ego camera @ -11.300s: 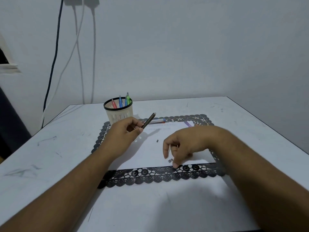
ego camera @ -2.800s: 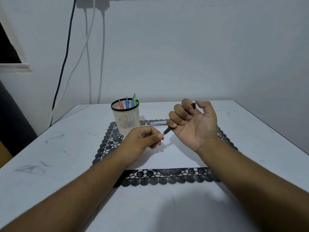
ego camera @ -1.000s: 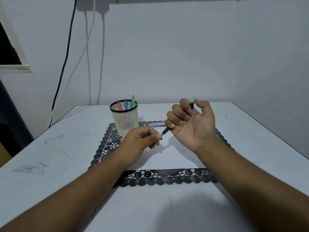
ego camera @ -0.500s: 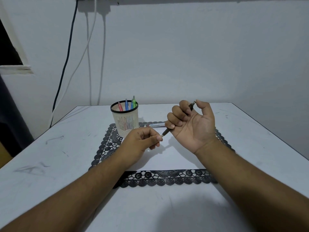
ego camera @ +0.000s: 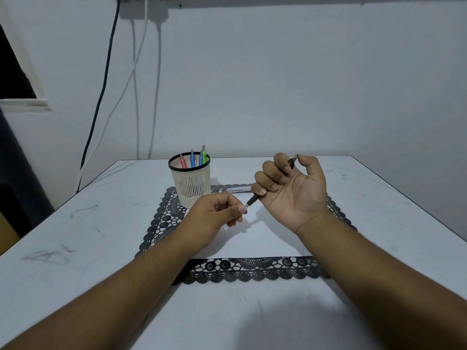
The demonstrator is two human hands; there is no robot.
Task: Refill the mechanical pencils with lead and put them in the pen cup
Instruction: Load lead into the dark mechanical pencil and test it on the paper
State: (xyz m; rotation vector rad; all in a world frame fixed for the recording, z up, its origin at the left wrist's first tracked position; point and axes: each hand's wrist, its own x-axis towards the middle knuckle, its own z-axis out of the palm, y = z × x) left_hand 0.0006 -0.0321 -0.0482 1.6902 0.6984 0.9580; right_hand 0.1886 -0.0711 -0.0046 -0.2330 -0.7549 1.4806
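Observation:
My right hand (ego camera: 290, 193) is raised palm up over the mat, its fingers curled round a dark mechanical pencil (ego camera: 254, 198). The pencil's top end sticks out by my thumb, and its metal tip points down left. My left hand (ego camera: 214, 218) has its thumb and forefinger pinched together right at that tip; whether they hold a lead I cannot tell. The cream pen cup (ego camera: 190, 183) with a black rim stands at the mat's far left corner. It holds a red, a blue and a green pencil (ego camera: 192, 160).
A white sheet lies on a black lace mat (ego camera: 252, 271) in the middle of the white table (ego camera: 75, 236). A clear tube (ego camera: 238, 190) lies on the mat behind my hands. Cables (ego camera: 136, 97) hang down the wall at the back left.
In the last second both hands stay nearly still at the pencil's tip. Long before, my left hand held the pencil and my right hand was down on the sheet.

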